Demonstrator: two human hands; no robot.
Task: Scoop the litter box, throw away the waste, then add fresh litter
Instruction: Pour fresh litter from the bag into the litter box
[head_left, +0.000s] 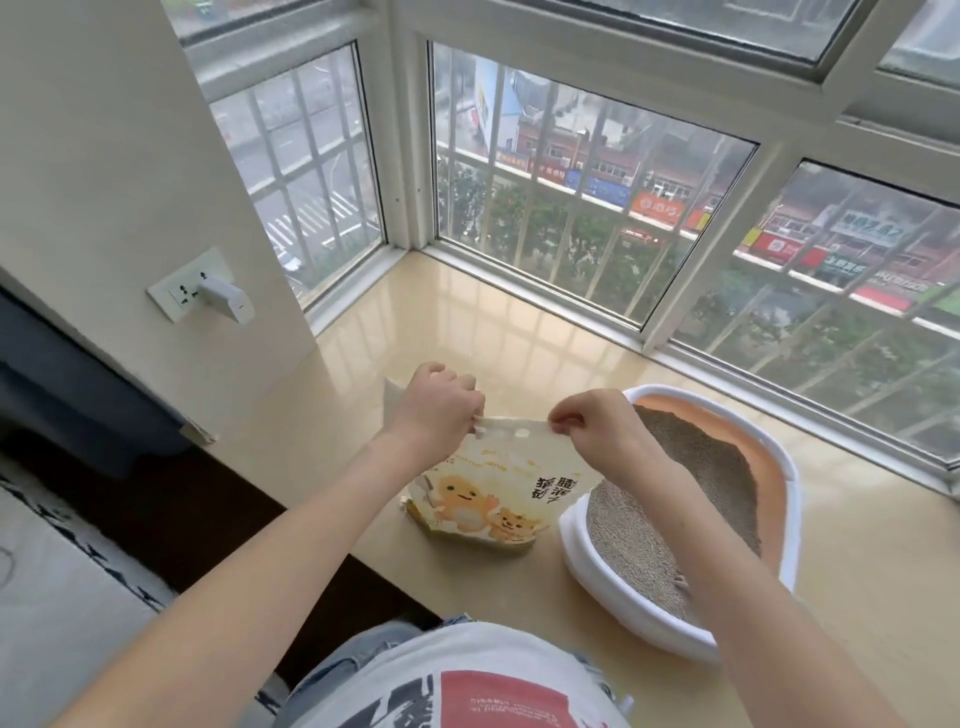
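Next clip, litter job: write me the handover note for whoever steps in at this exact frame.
Left hand and right hand each pinch the top edge of the litter bag, which stands on the window ledge, left of the litter box.
Done: can't tell whether scooping or waste disposal happened; no scoop in view.
Left: open the bag if it's sealed, then pour fresh litter into the box.

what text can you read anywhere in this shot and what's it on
"猫砂": black characters on the front of the litter bag, seen turned sideways; the characters beside them are too blurred to read.
Faint orange lettering arched above the bag's cartoon animals: too blurred to read.
White lines on the red patch of the person's shirt: upside down and too small to read.
Shop signs across the street, through the window: too small and blurred to read.
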